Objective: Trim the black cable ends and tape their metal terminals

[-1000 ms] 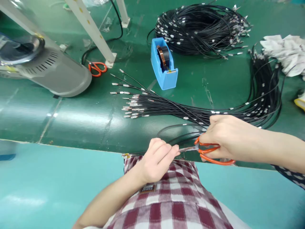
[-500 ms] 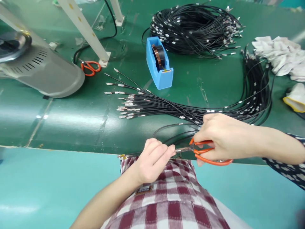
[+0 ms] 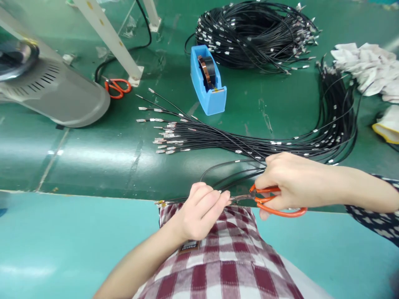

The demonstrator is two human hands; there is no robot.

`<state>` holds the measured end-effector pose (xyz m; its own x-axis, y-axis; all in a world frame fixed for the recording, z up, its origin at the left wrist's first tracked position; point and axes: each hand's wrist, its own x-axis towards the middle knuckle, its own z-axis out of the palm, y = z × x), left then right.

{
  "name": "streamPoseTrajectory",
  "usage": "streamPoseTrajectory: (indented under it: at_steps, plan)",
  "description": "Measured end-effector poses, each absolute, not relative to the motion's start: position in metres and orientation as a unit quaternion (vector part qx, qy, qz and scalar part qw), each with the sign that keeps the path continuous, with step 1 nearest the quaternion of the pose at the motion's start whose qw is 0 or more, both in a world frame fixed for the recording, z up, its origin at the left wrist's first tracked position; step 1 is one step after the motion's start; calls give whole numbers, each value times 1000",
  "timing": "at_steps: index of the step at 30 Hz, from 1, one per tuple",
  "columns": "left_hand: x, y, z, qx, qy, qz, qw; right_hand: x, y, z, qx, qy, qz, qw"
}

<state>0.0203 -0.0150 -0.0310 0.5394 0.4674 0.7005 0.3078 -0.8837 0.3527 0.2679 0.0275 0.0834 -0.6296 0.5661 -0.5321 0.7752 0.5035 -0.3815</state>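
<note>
My right hand (image 3: 285,180) grips orange-handled scissors (image 3: 280,207), the blades pointing left at the bench's front edge. Those blade tips reach the fingertips of my left hand (image 3: 202,209), which is closed around thin black cables (image 3: 176,201). The cable ends stick out to the left of that hand, with a yellowish bit on them. What lies between my left fingertips and the blades is too small to make out. Just beyond both hands stretches a long bundle of black cables (image 3: 224,141) with white labels and metal terminals, curving away at the right.
Behind the bundle stands a blue tape dispenser (image 3: 208,101), and past it a large coil of black cables (image 3: 249,37). White gloves (image 3: 368,70) lie at the right. On the left are a grey machine (image 3: 71,91), a second pair of scissors (image 3: 118,88) and a white post (image 3: 109,39).
Both hands stay almost in place. The scissors and right hand have shifted very slightly, and the view has tilted a little.
</note>
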Motion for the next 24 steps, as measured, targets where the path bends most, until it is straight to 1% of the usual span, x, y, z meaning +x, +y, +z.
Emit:
streamPoseTrajectory:
  at_steps: [3, 5, 11, 20, 24]
  plan:
    - [20, -16, -32, 869, 226, 426, 105, 270, 29, 81, 396, 823, -366, 176]
    - [19, -16, -33, 867, 229, 428, 112, 270, 30, 80, 397, 817, -379, 176]
    - [19, -15, -34, 872, 227, 418, 119, 268, 31, 84, 388, 853, -306, 168]
    - [21, -16, -32, 872, 225, 423, 99, 266, 23, 79, 372, 892, -214, 142]
    - [22, -16, -33, 869, 229, 428, 98, 266, 25, 77, 363, 895, -210, 153]
